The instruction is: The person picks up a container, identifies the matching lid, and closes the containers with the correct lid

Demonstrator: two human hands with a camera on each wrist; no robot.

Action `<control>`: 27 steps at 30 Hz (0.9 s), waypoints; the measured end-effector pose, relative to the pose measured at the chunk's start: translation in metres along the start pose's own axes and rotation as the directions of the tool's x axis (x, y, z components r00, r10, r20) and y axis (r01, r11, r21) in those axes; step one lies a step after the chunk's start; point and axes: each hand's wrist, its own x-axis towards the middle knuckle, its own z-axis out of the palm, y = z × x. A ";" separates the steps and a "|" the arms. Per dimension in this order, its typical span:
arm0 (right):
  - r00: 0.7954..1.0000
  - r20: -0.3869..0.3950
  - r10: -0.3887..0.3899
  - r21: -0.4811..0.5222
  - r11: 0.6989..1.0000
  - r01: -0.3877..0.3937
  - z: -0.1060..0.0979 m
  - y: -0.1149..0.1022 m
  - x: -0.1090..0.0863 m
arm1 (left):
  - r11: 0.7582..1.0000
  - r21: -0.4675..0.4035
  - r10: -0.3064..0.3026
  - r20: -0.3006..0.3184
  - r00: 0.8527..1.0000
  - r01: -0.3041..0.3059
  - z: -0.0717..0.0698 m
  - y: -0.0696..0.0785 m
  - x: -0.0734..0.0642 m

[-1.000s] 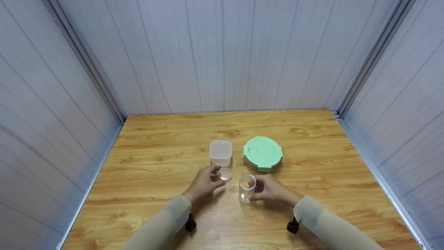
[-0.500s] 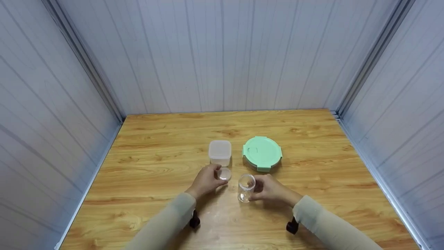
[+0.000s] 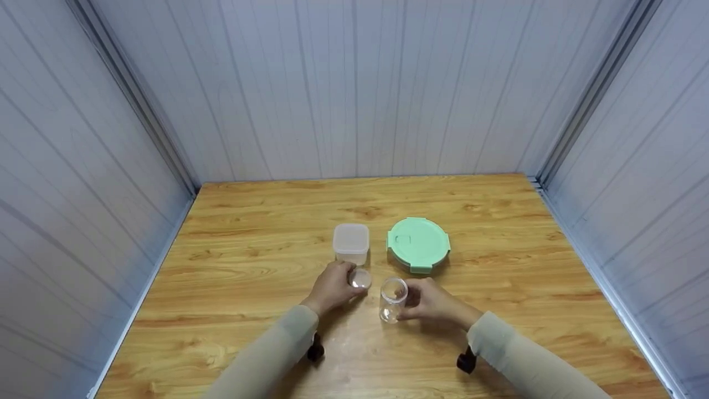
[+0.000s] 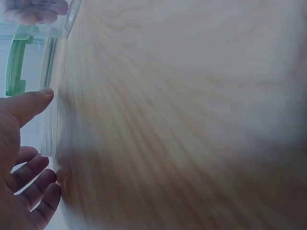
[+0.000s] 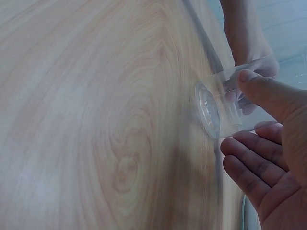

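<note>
My left hand (image 3: 332, 285) holds a small, clear round lid (image 3: 361, 279) between thumb and fingers, low over the table. The lid's outer half shows past the fingertips; the rest is hidden by the hand. To its right, my right hand (image 3: 435, 302) grips a clear cylindrical jar (image 3: 392, 306) from the right side. The jar stands upright, its round mouth uncovered and nothing visible inside. In the right wrist view, the thumb presses on the jar's wall (image 5: 228, 112) and the fingers lie along its other side.
Right behind the left hand stands a translucent square box (image 3: 351, 239) with its lid on. A round container (image 3: 419, 244) with a mint-green clip lid sits behind the right hand. Pale panel walls (image 3: 354, 88) enclose the wooden table (image 3: 249, 221) at the back and sides.
My left hand has moved slightly right and forward, its thumb and fingers drawing closer around the lid. The right hand and the jar have stayed in place.
</note>
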 end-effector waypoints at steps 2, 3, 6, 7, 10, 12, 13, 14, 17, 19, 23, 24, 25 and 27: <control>1.000 0.000 0.002 0.002 1.000 -0.002 0.000 0.000 0.000 | 1.000 0.011 0.013 0.006 1.000 -0.014 0.001 0.000 0.001; 1.000 0.001 0.001 0.003 1.000 -0.001 0.000 0.000 0.000 | 1.000 0.010 0.023 0.009 1.000 -0.023 0.002 0.000 0.001; 1.000 0.000 -0.008 0.010 1.000 0.008 0.001 0.001 0.000 | 0.998 0.000 0.056 0.012 0.998 -0.056 0.003 -0.001 0.002; 1.000 -0.001 -0.012 0.009 1.000 0.012 0.001 0.001 0.000 | 0.998 -0.004 0.066 0.011 0.998 -0.066 0.003 -0.001 0.003; 1.000 -0.003 -0.019 0.006 1.000 0.019 0.001 0.001 0.000 | 0.996 -0.003 0.084 0.009 0.996 -0.084 0.004 -0.002 0.003; 1.000 -0.004 -0.022 0.002 1.000 0.022 0.000 0.001 0.000 | 0.996 0.002 0.085 0.010 0.996 -0.085 0.004 -0.002 0.003; 1.000 -0.003 -0.021 0.001 1.000 0.021 0.000 0.001 0.000 | 0.996 0.004 0.089 0.011 0.996 -0.089 0.003 -0.002 0.003; 1.000 -0.002 -0.020 0.002 1.000 0.020 0.000 0.001 0.000 | 0.996 0.006 0.091 0.012 0.996 -0.091 0.003 -0.002 0.003; 1.000 0.001 -0.015 0.004 1.000 0.015 0.000 0.001 0.001 | 0.996 0.003 0.090 0.020 0.996 -0.090 0.001 0.000 0.002; 1.000 0.005 -0.011 0.008 1.000 0.011 0.000 0.001 0.001 | 0.996 -0.004 0.089 0.027 0.996 -0.089 -0.002 0.002 0.002; 1.000 0.006 -0.015 0.004 1.000 0.015 0.000 0.001 0.000 | 0.998 -0.016 0.067 0.044 0.997 -0.066 -0.009 0.009 0.000; 1.000 0.005 -0.015 0.003 1.000 0.015 0.000 0.002 0.001 | 0.998 -0.019 0.062 0.051 0.997 -0.061 -0.011 0.011 -0.001; 1.000 0.002 -0.016 0.000 1.000 0.016 0.000 0.002 0.001 | 0.998 -0.021 0.059 0.057 0.997 -0.058 -0.013 0.012 -0.002; 1.000 -0.002 -0.018 0.003 1.000 0.018 0.001 0.003 0.001 | 0.998 -0.024 0.055 0.069 0.996 -0.054 -0.016 0.015 -0.003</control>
